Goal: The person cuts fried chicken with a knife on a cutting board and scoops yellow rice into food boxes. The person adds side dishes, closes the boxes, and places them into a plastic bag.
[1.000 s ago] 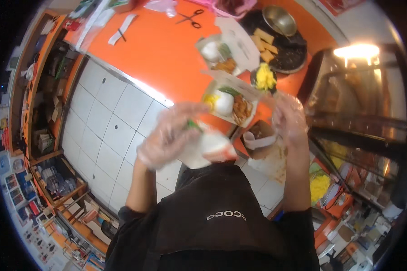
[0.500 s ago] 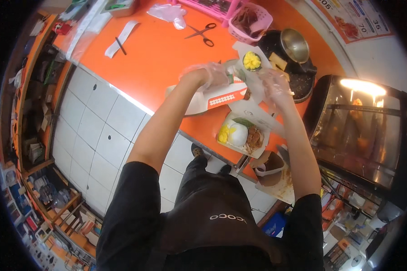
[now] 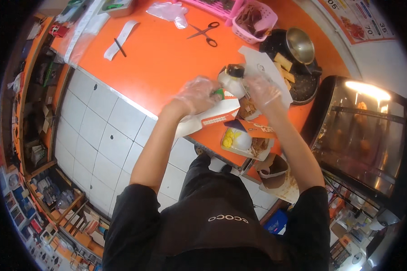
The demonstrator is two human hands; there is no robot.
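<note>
Both of my hands wear clear plastic gloves and work at a white and orange takeaway box [image 3: 219, 116] with raised flaps. My left hand [image 3: 196, 95] has its fingers closed at the box's left side, beside a small green piece [image 3: 220, 93]. My right hand [image 3: 262, 92] is closed at the far side, its fingertips against a small dark cup [image 3: 235, 70] tipped over a white mound of rice [image 3: 231, 84]. Brown meat [image 3: 247, 108] lies by the rice. Nearer me is a second box [image 3: 253, 152] with yellow shreds, rice and meat, partly under an orange flap.
Scissors [image 3: 205, 34], a paper strip [image 3: 122, 40] with a dark pen, and a plastic glove [image 3: 168, 13] lie on the orange counter. A pink basket [image 3: 255, 22] and a black tray [image 3: 298, 83] with a metal bowl stand at the back right. A lit glass cabinet [image 3: 352, 140] borders the right.
The small cup, upright with yellow shreds showing, is now tipped over the rice. My left hand has shifted left and nearer; my right hand has moved slightly left. An orange flap now partly covers the second box.
</note>
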